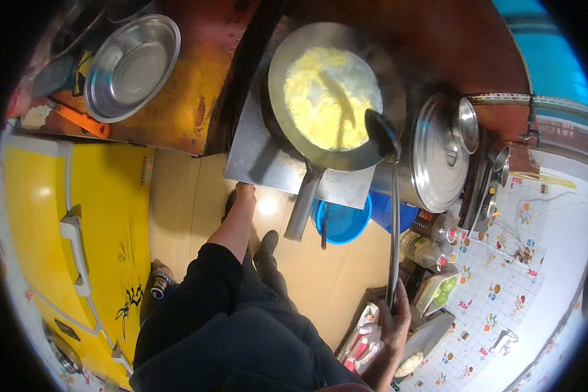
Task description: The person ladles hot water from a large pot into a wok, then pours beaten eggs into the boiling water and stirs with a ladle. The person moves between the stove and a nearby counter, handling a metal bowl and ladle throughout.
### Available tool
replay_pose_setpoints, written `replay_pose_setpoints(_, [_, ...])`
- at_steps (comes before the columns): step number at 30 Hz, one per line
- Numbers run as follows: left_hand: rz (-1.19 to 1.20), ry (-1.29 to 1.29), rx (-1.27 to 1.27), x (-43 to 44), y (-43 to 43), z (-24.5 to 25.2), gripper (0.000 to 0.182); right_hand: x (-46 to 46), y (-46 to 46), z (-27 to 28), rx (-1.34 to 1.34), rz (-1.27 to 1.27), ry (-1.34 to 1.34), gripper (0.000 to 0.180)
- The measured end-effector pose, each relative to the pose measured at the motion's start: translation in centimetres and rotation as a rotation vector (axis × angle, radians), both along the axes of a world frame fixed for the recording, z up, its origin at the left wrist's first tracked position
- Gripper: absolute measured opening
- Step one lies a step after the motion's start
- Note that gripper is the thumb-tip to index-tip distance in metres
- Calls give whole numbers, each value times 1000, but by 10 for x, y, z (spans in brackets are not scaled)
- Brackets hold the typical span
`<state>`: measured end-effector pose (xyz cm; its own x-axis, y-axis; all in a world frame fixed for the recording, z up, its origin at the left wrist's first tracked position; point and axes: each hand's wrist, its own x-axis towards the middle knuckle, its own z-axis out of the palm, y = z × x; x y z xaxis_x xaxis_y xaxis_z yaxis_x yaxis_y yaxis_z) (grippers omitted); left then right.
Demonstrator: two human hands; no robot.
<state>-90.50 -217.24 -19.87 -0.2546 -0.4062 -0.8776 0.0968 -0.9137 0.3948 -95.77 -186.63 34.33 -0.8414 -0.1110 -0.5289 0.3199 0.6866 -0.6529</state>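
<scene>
A long-handled metal ladle point(395, 220) is gripped near its handle end by my right hand point(397, 318). Its dark bowl hangs over the right rim of a wok point(281, 93), casting a shadow inside. Yellow food, which looks like beaten egg, lies with pale liquid point(330, 112) in the wok. The wok sits on a metal-topped stove point(247, 152), its handle point(301, 210) pointing towards me. My left hand point(245, 189) is at the stove's front edge, its fingers hidden beneath it, so I cannot see what they touch.
A steel basin point(137, 68) and an orange-handled tool point(85, 120) lie on the left counter above a yellow refrigerator point(108, 220). Right of the wok are a steel lid point(433, 161) and small bowl point(466, 125). A blue bucket point(345, 225) stands below; plastic bottles point(421, 247) stand right.
</scene>
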Motion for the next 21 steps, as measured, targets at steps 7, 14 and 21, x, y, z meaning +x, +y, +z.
replay_pose_setpoints(7, [-605,-186,-172,75,-20,39,7,-28,-27,79,489,487,184,56])
replay_pose_setpoints(14, [-425,-315,-105,243,-70,64,29,-38,-52,108,689,808,351,55])
replay_pose_setpoints(21, [-1481,-991,-1103,371,-53,69,20,-60,-46,84,610,857,411,52])
